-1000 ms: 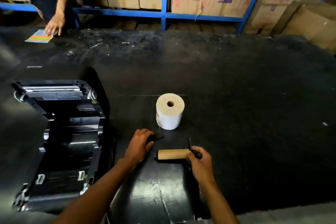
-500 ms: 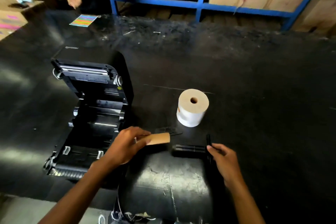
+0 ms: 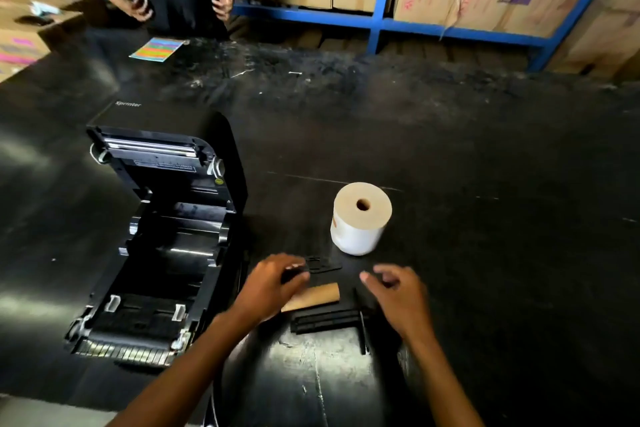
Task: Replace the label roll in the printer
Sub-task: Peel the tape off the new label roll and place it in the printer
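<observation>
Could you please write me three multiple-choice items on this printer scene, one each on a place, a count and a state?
1. Where does the new label roll stand?
A. inside the printer
B. on the table, to the right of the printer
C. on the blue shelf

2. How many label rolls with paper on them are on the table?
A. one
B. two
C. three

3. How is the printer?
A. lid shut
B. lid open, roll bay empty
C. lid open, roll loaded

Answers:
1 B: it stands on end on the dark tabletop, apart from the printer.
2 A: the only other roll item is the bare cardboard core.
3 B: the lid is tilted back and no roll sits in the bay.
</observation>
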A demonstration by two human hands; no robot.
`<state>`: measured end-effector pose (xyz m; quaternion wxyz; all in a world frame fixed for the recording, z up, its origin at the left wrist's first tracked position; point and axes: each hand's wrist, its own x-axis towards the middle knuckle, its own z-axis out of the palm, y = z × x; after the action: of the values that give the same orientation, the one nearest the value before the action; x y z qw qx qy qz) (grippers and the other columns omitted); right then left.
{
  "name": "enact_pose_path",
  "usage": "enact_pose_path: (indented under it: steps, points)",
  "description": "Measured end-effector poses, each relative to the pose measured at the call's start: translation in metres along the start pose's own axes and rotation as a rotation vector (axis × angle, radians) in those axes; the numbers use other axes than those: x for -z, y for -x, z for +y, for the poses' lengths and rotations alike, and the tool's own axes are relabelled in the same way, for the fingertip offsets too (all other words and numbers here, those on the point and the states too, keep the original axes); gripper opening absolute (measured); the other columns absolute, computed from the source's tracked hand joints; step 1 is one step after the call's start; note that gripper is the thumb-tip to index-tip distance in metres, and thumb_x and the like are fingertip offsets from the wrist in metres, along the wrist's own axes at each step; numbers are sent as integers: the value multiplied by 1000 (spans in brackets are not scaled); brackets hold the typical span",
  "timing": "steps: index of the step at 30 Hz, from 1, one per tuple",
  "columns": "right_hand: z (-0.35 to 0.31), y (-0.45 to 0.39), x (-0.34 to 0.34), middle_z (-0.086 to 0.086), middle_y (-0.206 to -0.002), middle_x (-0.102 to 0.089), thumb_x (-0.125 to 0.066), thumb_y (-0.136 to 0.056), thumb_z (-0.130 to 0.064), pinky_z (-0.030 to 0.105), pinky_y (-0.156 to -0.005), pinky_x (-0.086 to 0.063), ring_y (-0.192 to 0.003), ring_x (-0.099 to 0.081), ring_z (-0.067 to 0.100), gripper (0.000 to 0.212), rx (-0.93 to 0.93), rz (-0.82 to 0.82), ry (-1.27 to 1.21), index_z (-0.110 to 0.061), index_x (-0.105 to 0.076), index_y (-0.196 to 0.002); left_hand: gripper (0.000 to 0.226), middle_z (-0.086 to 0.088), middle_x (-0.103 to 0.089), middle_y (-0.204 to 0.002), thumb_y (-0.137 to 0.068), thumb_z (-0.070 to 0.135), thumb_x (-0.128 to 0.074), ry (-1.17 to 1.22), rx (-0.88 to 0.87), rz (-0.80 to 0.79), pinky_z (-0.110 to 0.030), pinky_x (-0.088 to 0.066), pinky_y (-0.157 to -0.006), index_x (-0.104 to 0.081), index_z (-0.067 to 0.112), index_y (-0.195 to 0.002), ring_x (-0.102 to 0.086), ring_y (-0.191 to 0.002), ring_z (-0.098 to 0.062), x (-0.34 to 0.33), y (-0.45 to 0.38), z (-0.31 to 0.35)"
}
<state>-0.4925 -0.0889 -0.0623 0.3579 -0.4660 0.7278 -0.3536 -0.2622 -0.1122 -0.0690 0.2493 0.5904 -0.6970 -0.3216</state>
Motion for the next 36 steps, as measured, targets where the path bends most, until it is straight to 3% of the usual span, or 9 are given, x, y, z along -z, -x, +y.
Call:
enact_pose_path:
  steps: [3,8,11,14,18,21,26,31,36]
  points:
    - [-40,-29,6,7,-117,-54,-79,-72,-25,28,-84,-47,-102,-58,22,44,241,96,-20,-17,-64,-112,27,-5,-71,-94,-88,27,-65,232,154,95,-13,-51,-78,-69,10,-109,-65,-87,-14,1,-32,22]
    - [-66,-60,-19,11,-152,-19,-74,-70,-48,39,-99,-41,-130,-32,33,68,292,-10,472,-22,-50,-127,32,11,-60,-89,-98,44,-37,605,408,-118,-31,-43,-83,-60,31,-81,-53,-90,-11,-7,-59,70]
    - [-64,-59,-30,9,-156,-5,-66,-78,-49,42,-89,-46,-129,-30,35,61,268,29,545,-22,-44,-128,41,15,-58,-102,-97,55,-22,643,440,-207,-30,-42,-87,-57,35,-110,-51,-101,-10,-19,-58,79]
    - [-67,-64,-18,7,-154,-15,-70,-78,-40,38,-93,-44,-126,-37,33,56,219,5,459,-18,-50,-127,56,7,-56,-125,-96,58,-23,679,489,-153,-33,-39,-98,-51,26,-133,-51,-113,-16,-24,-58,75]
    - [-76,-55,16,12,-113,-65,-74,-78,-33,35,-77,-54,-91,-64,21,22,-12,-8,-234,-18,-66,-91,63,-5,-60,-130,-88,64,-37,717,579,58,-37,-41,-97,-61,17,-122,-54,-115,-21,-15,-58,75]
    - [-75,-29,28,4,-98,-70,-70,-82,-31,35,-72,-60,-89,-68,16,24,-115,-131,-548,-15,-65,-99,70,-4,-65,-122,-82,74,-37,795,586,8,-39,-40,-93,-64,20,-117,-57,-112,-20,-5,-45,93]
    - [-60,4,19,11,-108,-70,-73,-79,-27,41,-80,-60,-95,-70,22,26,-76,-131,-599,-14,-68,-101,65,-9,-75,-106,-75,77,-45,1134,595,-106,-40,-55,-77,-67,28,-111,-70,-97,-29,2,-21,115]
    - [-55,27,25,5,-109,-71,-71,-81,-33,35,-84,-59,-94,-71,16,27,-9,-176,-503,-21,-66,-105,40,-16,-75,-93,-85,41,-64,1171,578,119,-37,-58,-58,-66,6,-104,-72,-78,-28,-10,-3,121]
    - [-73,19,51,-4,-125,-59,-68,-84,-26,30,-104,-40,-120,-52,11,22,281,130,-262,-31,-66,-105,51,-16,-72,-104,-70,47,-77,896,381,268,-39,-59,-77,-65,9,-103,-71,-89,-23,-13,-1,112]
